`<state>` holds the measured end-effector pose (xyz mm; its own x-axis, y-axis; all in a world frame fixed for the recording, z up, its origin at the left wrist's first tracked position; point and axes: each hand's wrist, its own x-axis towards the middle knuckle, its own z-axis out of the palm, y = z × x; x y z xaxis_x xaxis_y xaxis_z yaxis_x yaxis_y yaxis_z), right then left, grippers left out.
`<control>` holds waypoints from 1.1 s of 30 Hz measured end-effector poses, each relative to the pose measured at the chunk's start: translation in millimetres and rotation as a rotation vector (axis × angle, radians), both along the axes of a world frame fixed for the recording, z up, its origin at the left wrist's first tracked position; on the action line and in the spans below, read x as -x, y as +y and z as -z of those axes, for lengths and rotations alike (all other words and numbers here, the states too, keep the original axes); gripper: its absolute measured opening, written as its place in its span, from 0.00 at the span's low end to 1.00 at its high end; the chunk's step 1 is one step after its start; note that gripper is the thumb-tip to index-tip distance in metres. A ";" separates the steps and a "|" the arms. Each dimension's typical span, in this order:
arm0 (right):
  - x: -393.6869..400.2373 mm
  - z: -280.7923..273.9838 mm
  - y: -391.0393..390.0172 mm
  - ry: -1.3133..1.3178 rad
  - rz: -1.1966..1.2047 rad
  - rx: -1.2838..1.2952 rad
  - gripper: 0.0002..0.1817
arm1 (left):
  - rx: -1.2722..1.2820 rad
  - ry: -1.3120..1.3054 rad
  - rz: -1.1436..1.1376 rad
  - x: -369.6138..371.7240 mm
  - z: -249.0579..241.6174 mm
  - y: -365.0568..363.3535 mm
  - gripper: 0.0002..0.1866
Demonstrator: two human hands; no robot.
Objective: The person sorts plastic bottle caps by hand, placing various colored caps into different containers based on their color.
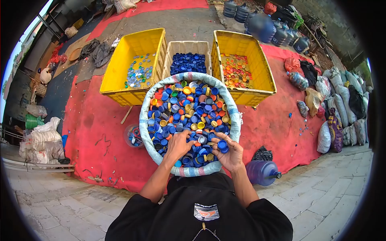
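A large round sack (144, 120) with a rolled pale-blue rim stands in front of me, heaped with mixed plastic bottle caps (194, 119), mostly blue, with orange, yellow, white and green ones among them. Into the near part of the heap reaches my left hand (179, 146), thumb and fingers curved and apart, touching the caps. Near its thumb sits a whitish cap (201, 139). My right hand (232, 154) is turned palm up at the sack's near right side, fingers bent around a blue bottle cap (222, 145). Whether more caps lie beneath it is hidden.
Beyond the sack stand a yellow crate (116, 82) with pale and green caps, a white crate (165, 60) with blue caps, and a yellow crate (261, 80) with orange-red caps. A water jug (261, 172) lies right; a small tub (132, 135) stands left.
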<state>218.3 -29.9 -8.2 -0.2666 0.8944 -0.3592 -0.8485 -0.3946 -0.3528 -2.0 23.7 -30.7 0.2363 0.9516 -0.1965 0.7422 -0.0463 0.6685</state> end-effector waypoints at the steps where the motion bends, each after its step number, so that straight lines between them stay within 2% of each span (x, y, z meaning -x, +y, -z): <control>1: 0.9 1.6 -0.2 0.000 0.007 0.007 0.29 | 0.008 -0.004 0.020 0.6 0.7 2.5 0.24; 5: 4.8 6.3 -2.2 0.006 0.019 0.024 0.30 | -0.053 0.054 0.100 4.1 7.0 6.0 0.27; 8: 9.4 -0.2 -1.0 -0.008 0.032 0.060 0.29 | -0.184 -0.053 0.011 6.3 18.6 1.8 0.20; 11: 12.5 4.1 0.2 -0.108 0.033 0.102 0.30 | 0.528 -0.616 -0.209 10.5 -1.0 3.8 0.18; 13: 15.8 2.7 1.3 -0.108 0.057 0.129 0.31 | 0.702 -1.155 -0.428 6.1 -17.6 -6.2 0.17; 17: 24.5 0.5 6.0 -0.090 0.085 0.146 0.31 | 0.875 -1.477 -0.376 11.4 -0.3 -13.8 0.21; 26: 50.7 -3.2 18.6 -0.048 0.211 0.317 0.41 | 0.804 -1.608 -0.580 13.5 5.6 -10.1 0.17; 31: 64.2 4.1 48.7 -0.027 0.187 0.315 0.30 | 0.816 -1.610 -0.720 13.1 -12.8 34.0 0.16; 33: 67.7 -8.8 98.4 0.026 0.215 0.284 0.23 | 0.779 -1.710 -0.593 9.7 -22.6 81.5 0.12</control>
<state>150.6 68.5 0.6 -0.0952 0.7965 -0.5971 -0.9302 -0.2848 -0.2316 -11.8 105.2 -8.1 0.3391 0.8031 -0.4900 -0.7818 0.5302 0.3280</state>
